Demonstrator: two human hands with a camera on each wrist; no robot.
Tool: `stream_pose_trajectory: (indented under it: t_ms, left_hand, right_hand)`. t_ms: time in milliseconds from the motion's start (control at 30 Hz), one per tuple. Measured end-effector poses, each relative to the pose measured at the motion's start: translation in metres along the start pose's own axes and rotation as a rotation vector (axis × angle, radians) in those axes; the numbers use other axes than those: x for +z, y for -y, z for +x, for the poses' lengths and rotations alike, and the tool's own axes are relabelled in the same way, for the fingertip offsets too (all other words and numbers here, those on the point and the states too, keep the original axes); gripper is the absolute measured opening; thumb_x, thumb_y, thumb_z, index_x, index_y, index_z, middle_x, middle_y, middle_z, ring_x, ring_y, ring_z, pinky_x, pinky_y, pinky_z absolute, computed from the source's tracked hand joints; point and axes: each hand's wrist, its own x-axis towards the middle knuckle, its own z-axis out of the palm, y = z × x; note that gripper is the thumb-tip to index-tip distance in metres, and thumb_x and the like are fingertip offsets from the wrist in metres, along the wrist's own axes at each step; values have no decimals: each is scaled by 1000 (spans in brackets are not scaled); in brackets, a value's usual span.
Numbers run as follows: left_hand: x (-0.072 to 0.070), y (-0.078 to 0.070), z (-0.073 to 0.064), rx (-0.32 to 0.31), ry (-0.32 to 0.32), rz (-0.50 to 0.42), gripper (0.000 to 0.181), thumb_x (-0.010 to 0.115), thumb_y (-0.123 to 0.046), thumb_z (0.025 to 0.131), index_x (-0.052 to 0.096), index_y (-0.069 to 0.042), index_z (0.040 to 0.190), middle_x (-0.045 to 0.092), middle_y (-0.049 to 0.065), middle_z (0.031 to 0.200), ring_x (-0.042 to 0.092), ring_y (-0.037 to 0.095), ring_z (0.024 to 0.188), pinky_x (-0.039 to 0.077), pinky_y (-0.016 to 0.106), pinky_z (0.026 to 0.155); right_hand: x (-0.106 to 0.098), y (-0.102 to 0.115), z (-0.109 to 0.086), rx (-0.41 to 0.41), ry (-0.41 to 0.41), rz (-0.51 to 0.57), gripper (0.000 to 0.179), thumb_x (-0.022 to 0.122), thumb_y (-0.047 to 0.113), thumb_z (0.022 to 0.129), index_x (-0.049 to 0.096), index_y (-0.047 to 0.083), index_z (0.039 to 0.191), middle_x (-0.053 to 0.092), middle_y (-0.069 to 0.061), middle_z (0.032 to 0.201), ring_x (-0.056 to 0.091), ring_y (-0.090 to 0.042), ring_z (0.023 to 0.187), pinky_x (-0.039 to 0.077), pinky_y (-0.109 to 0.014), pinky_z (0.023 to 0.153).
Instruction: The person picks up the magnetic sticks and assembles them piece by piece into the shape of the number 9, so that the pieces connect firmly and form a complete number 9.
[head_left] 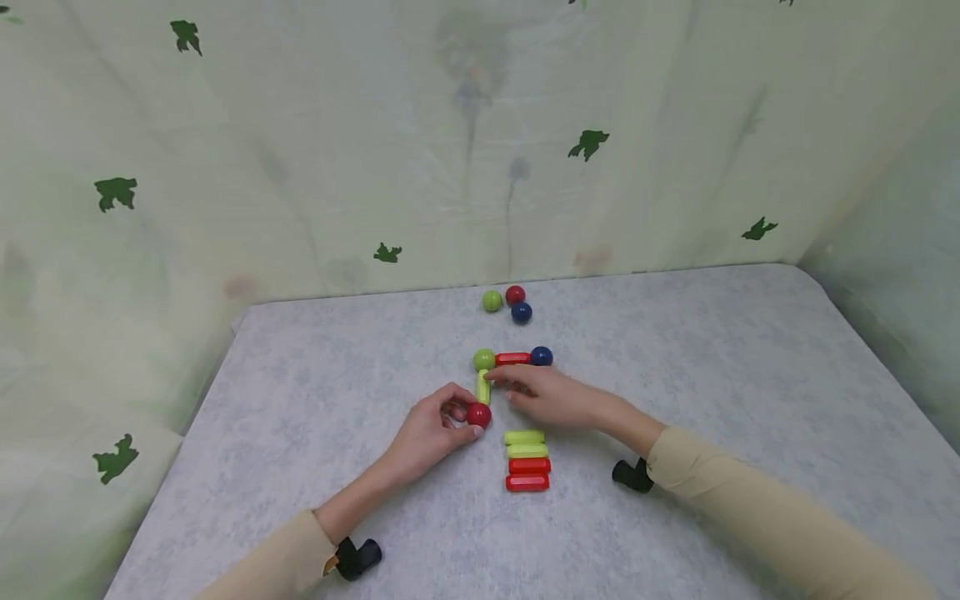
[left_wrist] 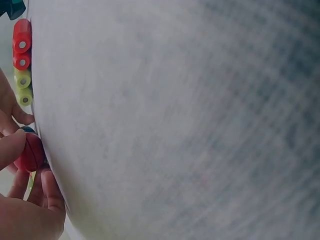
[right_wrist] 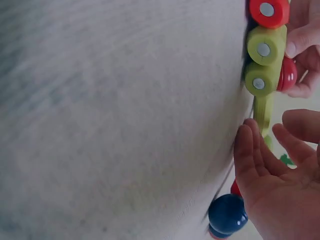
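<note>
A red ball (head_left: 478, 415) is pinched between the thumb and fingers of my left hand (head_left: 429, 435), at the near end of a yellow-green rod (head_left: 483, 392). That rod runs back to a green ball (head_left: 484, 359). From there a red rod (head_left: 513, 358) leads right to a dark blue ball (head_left: 541, 356), forming a corner shape on the table. My right hand (head_left: 553, 397) hovers over the right side, its fingertips right at the yellow-green rod. In the right wrist view the fingers (right_wrist: 245, 155) of that hand are extended, with nothing gripped between them and the thumb.
Just in front of the hands lie loose rods in a stack-like row: yellow-green ones (head_left: 527, 451) and red ones (head_left: 528, 482), with grey discs in their ends. Toward the back edge sit a loose green ball (head_left: 492, 301), red ball (head_left: 515, 295) and blue ball (head_left: 521, 312).
</note>
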Motion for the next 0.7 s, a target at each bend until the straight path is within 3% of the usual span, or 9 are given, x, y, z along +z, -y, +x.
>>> stream_pose_trajectory:
  t_ms: [167,400,700]
  left_hand:
    - [-2,-2,-1,-2,-4,6,31,79,-12,83,63,-17,109,60,1,94,55,20,83,49,32,71]
    - [-2,-2,-2,-1,-8,12,34,80,-13,82,62,-17,111,61,0,95,56,20,86,50,32,74]
    - [0,-1,0,14,-8,4,34,79,-12,82,63,-17,112,60,0,94,56,20,86,50,31,73]
  right_hand:
    - [7,0,8,-42,21,-45,48,58,12,99,47,15,146,56,-1,132,53,-12,107,46,-30,91]
    - [11,1,14,-132,32,-194,45,53,8,99,52,17,144,52,-2,113,50,-12,92,45,-27,73]
    - [11,5,14,-91,2,-181,39,53,11,100,56,15,138,53,0,115,52,-11,92,47,-28,77]
